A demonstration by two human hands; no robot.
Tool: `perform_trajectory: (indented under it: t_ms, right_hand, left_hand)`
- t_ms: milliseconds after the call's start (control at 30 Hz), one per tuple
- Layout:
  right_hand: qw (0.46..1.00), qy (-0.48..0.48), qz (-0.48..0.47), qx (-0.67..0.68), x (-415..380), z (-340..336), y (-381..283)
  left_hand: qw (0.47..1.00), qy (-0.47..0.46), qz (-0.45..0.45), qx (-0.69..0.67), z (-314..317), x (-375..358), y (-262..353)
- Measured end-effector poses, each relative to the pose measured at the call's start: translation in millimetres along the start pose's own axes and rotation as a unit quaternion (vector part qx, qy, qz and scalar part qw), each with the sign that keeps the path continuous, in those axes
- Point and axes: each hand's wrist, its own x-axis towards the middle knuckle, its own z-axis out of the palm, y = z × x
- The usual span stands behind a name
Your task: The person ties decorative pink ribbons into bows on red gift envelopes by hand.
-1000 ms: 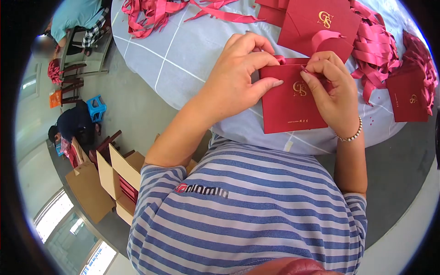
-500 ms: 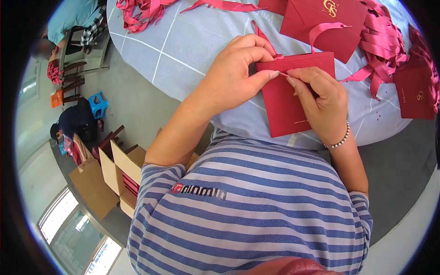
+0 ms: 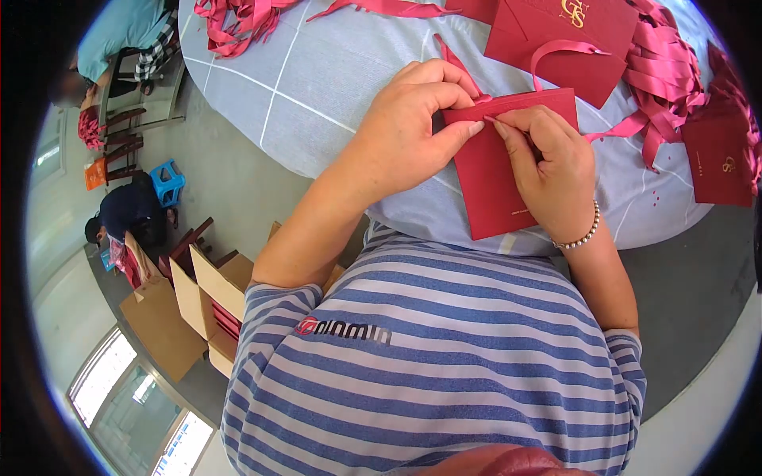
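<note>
A small dark-red paper gift bag (image 3: pixel 490 190) lies on the cloth-covered table in front of me. My left hand (image 3: pixel 417 123) is closed around its upper left corner, thumb on the front near the top edge. The thumb and forefinger of my right hand (image 3: pixel 552 163) pinch the tip of a ribbon at the front of the bag, close to my left thumb. One length of pink-red ribbon (image 3: pixel 451 57) sticks up behind my left fingers. Another ribbon (image 3: pixel 548 49) arches up behind the bag's top edge. My left fingers partly hide the bag's corner.
Another red bag with gold letters (image 3: pixel 556 44) lies beyond mine. Bunches of ribbon lie at the right (image 3: pixel 659 75) and far left (image 3: pixel 238 24), with more bags (image 3: pixel 714 163) at the right edge. Open cartons (image 3: pixel 210 293) and a blue stool (image 3: pixel 167 182) stand left; two people are there.
My right hand has shifted slightly left and up, its fingertips now closer to the bag's top edge. The arched ribbon has leaned a little left. My left hand stays in place.
</note>
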Motion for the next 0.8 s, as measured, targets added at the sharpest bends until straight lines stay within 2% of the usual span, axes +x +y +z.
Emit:
perform_trajectory:
  t_ms: [233, 267, 300, 367, 500, 567, 700, 767, 800]
  right_hand:
    - [0.999, 0.001, 0.001, -0.035, 1.7, 2.0, -7.5]
    - [0.999, 0.003, 0.001, -0.036, 0.9, 4.6, -8.2]
    - [0.996, 0.009, -0.023, -0.080, -0.2, 7.9, -8.3]
    - [0.984, 0.014, -0.060, -0.168, 1.0, 12.4, -12.8]
    - [0.986, -0.008, -0.053, -0.158, 4.9, 8.1, -11.8]
    - [0.998, -0.036, -0.020, -0.054, 7.9, -2.1, -12.1]
    - [0.995, -0.072, -0.020, -0.068, 8.4, -15.3, -13.1]
    - [0.985, -0.028, -0.097, -0.136, 11.7, -15.1, -10.7]
    - [0.985, -0.028, -0.100, -0.138, 15.2, -18.5, -12.2]
  left_hand:
    - [0.999, 0.036, 0.026, 0.018, 7.1, -3.3, 3.2]
    - [0.996, 0.054, 0.061, 0.047, 7.9, -2.7, 4.1]
    - [0.990, 0.073, 0.096, 0.076, 8.9, -2.1, 5.1]
    - [0.986, 0.077, 0.108, 0.099, 9.6, -1.4, 11.8]
    - [0.984, 0.093, 0.114, 0.100, 9.1, -0.9, 5.5]
    - [0.982, 0.100, 0.115, 0.109, 7.9, -1.3, 5.5]
    - [0.982, 0.081, 0.123, 0.115, 4.8, -2.2, 12.8]
    - [0.980, 0.080, 0.128, 0.129, 6.7, -1.1, 15.0]
    - [0.978, 0.078, 0.130, 0.146, 6.8, -0.7, 16.3]
